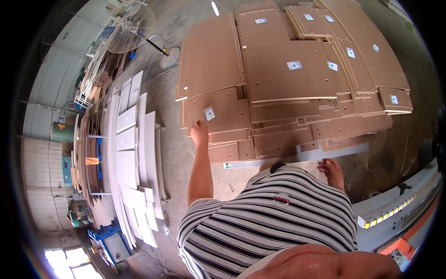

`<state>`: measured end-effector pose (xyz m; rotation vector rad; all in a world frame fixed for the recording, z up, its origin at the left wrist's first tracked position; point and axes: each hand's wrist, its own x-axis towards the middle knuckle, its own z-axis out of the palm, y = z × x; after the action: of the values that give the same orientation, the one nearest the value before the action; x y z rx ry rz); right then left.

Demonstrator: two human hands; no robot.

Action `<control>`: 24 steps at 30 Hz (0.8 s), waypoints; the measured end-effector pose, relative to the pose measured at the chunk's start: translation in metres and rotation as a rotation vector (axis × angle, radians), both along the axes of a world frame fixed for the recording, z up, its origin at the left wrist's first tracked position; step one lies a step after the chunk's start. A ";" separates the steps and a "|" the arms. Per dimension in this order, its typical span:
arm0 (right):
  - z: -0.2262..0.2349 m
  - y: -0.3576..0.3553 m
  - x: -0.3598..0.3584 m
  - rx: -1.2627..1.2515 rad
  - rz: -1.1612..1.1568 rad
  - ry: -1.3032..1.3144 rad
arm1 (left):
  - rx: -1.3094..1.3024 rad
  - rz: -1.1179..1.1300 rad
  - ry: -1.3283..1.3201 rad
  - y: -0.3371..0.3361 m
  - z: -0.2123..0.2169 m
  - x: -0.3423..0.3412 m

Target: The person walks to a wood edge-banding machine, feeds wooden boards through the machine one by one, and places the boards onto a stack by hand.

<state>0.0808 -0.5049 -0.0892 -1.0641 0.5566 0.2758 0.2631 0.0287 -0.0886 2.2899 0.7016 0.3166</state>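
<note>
My left hand (pixel 199 131) reaches forward and is closed over the near left corner of a brown panel (pixel 223 109) with a white label, which lies on a low stack of brown panels (pixel 288 74). My right hand (pixel 331 170) hangs beside my striped shirt, just past the stack's near edge and above a white board (pixel 341 150). Its fingers are loosely bent and it holds nothing.
White boards (pixel 132 153) lie in rows on the concrete floor to my left, and brown offcuts (pixel 90 153) lie beyond them. A standing fan (pixel 131 29) is at the far left. A white and orange machine edge (pixel 399 204) runs along my right.
</note>
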 end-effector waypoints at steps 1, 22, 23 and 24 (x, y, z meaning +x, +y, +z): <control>0.000 0.000 -0.002 -0.004 -0.007 0.004 | 0.336 -0.006 -0.190 -0.012 -0.001 0.011; -0.023 0.023 -0.035 0.012 -0.202 0.126 | 0.692 -0.758 0.020 -0.106 -0.004 0.168; -0.018 0.029 -0.031 -0.001 -0.206 0.148 | 0.684 -0.783 0.019 -0.104 -0.005 0.170; -0.019 0.030 -0.028 -0.001 -0.207 0.149 | 0.683 -0.784 0.020 -0.102 -0.006 0.172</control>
<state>0.0531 -0.4748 -0.1080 -0.9833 0.7952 0.1740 0.4350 -0.0737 -0.0947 2.9856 -0.4017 0.1619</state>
